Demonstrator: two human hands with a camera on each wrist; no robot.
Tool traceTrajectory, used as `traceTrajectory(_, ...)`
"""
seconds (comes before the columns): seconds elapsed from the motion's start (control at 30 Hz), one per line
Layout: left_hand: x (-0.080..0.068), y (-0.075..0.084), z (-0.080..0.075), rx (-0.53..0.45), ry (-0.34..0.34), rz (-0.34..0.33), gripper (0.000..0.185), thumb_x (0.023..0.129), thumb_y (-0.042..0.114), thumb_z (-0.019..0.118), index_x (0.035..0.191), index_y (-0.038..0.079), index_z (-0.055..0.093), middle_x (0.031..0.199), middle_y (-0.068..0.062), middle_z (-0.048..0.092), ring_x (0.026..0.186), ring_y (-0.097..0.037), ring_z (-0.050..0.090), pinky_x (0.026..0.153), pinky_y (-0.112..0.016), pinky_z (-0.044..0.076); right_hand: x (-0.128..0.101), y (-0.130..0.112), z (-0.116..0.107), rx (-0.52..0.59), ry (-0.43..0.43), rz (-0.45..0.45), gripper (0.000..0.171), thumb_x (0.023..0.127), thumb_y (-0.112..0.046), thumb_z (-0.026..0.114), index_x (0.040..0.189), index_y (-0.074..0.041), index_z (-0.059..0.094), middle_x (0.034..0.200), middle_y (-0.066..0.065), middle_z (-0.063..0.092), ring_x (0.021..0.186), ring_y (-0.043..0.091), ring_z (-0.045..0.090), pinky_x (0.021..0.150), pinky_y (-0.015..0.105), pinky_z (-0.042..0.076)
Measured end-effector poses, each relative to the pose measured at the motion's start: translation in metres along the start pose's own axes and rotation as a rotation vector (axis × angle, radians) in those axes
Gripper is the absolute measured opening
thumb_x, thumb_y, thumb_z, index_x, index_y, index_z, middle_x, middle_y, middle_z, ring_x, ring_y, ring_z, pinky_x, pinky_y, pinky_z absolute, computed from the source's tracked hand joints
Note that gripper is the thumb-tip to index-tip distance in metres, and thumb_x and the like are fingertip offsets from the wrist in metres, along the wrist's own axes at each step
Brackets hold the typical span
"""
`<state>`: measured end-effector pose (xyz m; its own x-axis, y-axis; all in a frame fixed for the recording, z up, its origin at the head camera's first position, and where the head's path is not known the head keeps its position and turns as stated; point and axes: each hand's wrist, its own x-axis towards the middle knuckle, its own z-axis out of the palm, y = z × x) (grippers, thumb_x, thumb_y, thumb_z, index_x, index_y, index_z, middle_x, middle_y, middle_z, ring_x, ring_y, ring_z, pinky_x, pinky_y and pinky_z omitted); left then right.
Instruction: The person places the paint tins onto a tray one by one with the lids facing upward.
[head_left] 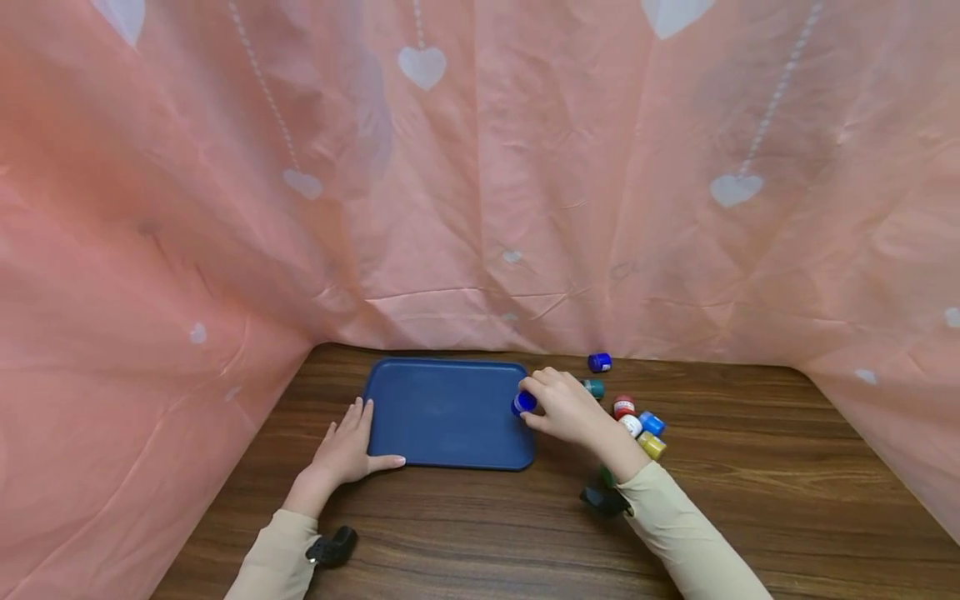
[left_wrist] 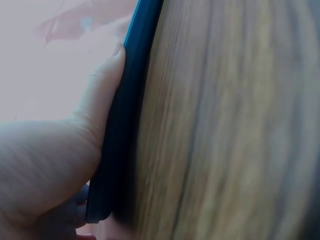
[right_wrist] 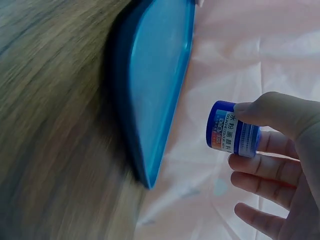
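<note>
Between thumb and fingertips, my right hand [head_left: 567, 410] pinches a small dark blue paint jar [head_left: 524, 403] by the right edge of a blue tray [head_left: 450, 417]. In the right wrist view the jar [right_wrist: 223, 127] shows a printed label and a ridged lid; the other fingers spread loosely below it. My left hand [head_left: 347, 446] rests at the tray's left front corner, its fingers straight along the left side and its thumb [left_wrist: 102, 82] against the front rim.
Right of the tray lie several paint jars: dark blue [head_left: 600, 362] at the back, teal [head_left: 595, 388] partly behind my hand, then red [head_left: 624, 407], white [head_left: 630, 426], light blue [head_left: 652, 423] and yellow [head_left: 652, 445]. Something green [head_left: 607, 477] peeks past my right wrist. A pink curtain [head_left: 450, 208] surrounds the wooden table [head_left: 465, 533].
</note>
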<state>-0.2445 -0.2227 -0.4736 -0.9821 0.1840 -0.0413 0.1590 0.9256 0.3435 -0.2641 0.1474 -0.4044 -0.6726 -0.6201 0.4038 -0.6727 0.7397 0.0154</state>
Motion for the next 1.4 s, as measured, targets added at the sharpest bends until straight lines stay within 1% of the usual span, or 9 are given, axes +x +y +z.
traceTrajectory(0.17, 0.001, 0.006, 0.005, 0.016, 0.011, 0.002, 0.127, 0.071, 0.076, 0.065, 0.154, -0.004, 0.014, 0.161, -0.028, 0.010, 0.150, -0.042, 0.013, 0.114, -0.068, 0.017, 0.014, -0.004, 0.006, -0.002, -0.023, -0.007, 0.032, 0.081, -0.031, 0.077, 0.105, -0.011, 0.067, 0.096, 0.002, 0.066, 0.091, 0.021, 0.057, 0.081, 0.039, 0.050)
traceTrajectory(0.4, 0.000, 0.024, 0.010, 0.010, 0.006, -0.002, 0.127, 0.070, 0.076, 0.066, 0.155, -0.003, 0.014, 0.161, -0.027, 0.009, 0.150, -0.041, 0.013, 0.114, -0.067, 0.017, 0.033, -0.011, 0.018, 0.002, -0.030, -0.025, 0.030, 0.082, -0.032, 0.074, 0.105, -0.013, 0.067, 0.096, 0.001, 0.066, 0.092, 0.020, 0.059, 0.079, 0.039, 0.050)
traceTrajectory(0.63, -0.003, 0.036, 0.013, 0.026, 0.014, -0.004, 0.126, 0.070, 0.077, 0.066, 0.154, -0.003, 0.017, 0.161, -0.027, 0.013, 0.150, -0.040, 0.016, 0.114, -0.066, 0.019, 0.054, -0.021, 0.032, 0.021, -0.058, -0.042, 0.030, 0.085, -0.033, 0.073, 0.107, -0.013, 0.067, 0.098, 0.002, 0.066, 0.093, 0.020, 0.059, 0.080, 0.038, 0.050)
traceTrajectory(0.87, -0.002, 0.041, 0.015, 0.029, 0.011, -0.011, 0.127, 0.069, 0.077, 0.066, 0.154, -0.004, 0.018, 0.161, -0.027, 0.013, 0.150, -0.040, 0.015, 0.115, -0.065, 0.019, 0.075, -0.031, 0.046, 0.018, -0.076, -0.053, 0.029, 0.086, -0.032, 0.072, 0.108, -0.014, 0.067, 0.099, 0.002, 0.066, 0.095, 0.021, 0.059, 0.082, 0.039, 0.051)
traceTrajectory(1.07, -0.005, 0.044, 0.015, 0.038, 0.003, -0.022, 0.125, 0.071, 0.075, 0.067, 0.154, -0.004, 0.017, 0.161, -0.027, 0.012, 0.150, -0.039, 0.015, 0.115, -0.065, 0.019, 0.090, -0.039, 0.060, 0.007, -0.078, -0.071, 0.031, 0.088, -0.034, 0.071, 0.111, -0.013, 0.067, 0.103, 0.004, 0.067, 0.097, 0.021, 0.061, 0.082, 0.038, 0.052)
traceTrajectory(1.4, -0.007, 0.045, 0.015, 0.038, 0.005, -0.023, 0.125, 0.071, 0.076, 0.066, 0.154, -0.004, 0.018, 0.161, -0.026, 0.013, 0.150, -0.039, 0.016, 0.115, -0.065, 0.019, 0.111, -0.045, 0.077, -0.029, -0.086, -0.072, 0.031, 0.090, -0.031, 0.070, 0.115, -0.013, 0.068, 0.104, 0.004, 0.067, 0.097, 0.022, 0.062, 0.083, 0.038, 0.052)
